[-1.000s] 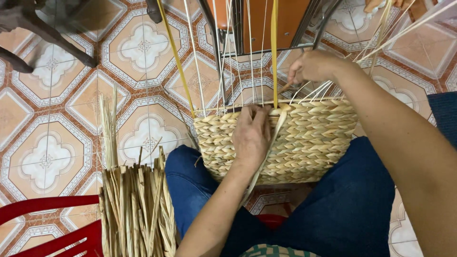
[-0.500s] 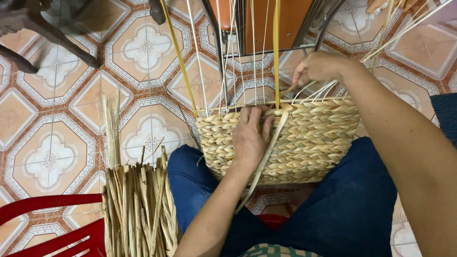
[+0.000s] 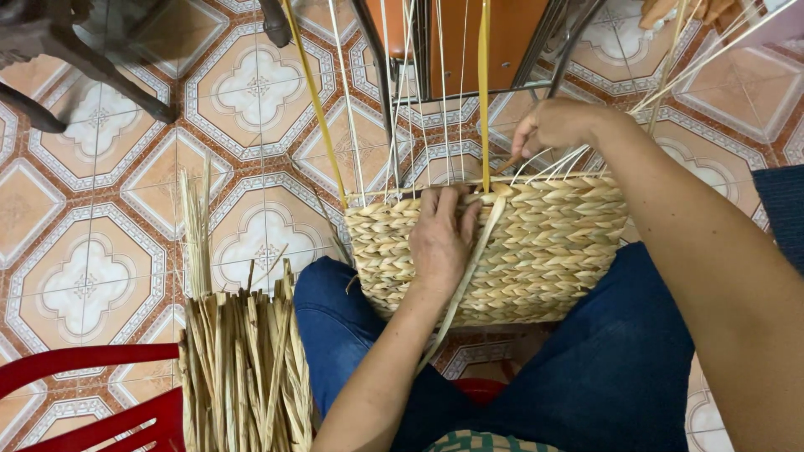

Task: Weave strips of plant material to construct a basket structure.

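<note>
**Two hands at the rim of a half-woven basket**

Two bare hands work on one woven basket [image 3: 536,251] that rests between the person's knees, on the lap in blue jeans [image 3: 620,377]. Nearest the camera, at the lower left, a bundle of dried flat reeds [image 3: 243,368] stands on end beside the left thigh, its strips pointing up, next to a red plastic chair [image 3: 92,402].

The basket's long axis runs left to right across the lap, its open mouth pointing away from the person. The left hand [image 3: 440,238] lies flat on the near wall, fingers together and pressed over the top rim. A loose pale strand [image 3: 465,276] runs from under that hand down the wall toward the knees.

The right hand [image 3: 557,125] sits at the far right edge of the rim, fingers curled and pinched, apparently on a thin strand, though the grip itself is hidden. From the rim, thin upright stakes [image 3: 402,100] and a yellow strip [image 3: 484,92] rise away toward the top edge.

Beyond lies patterned tile floor [image 3: 109,251] and dark metal chair legs [image 3: 377,59].
</note>
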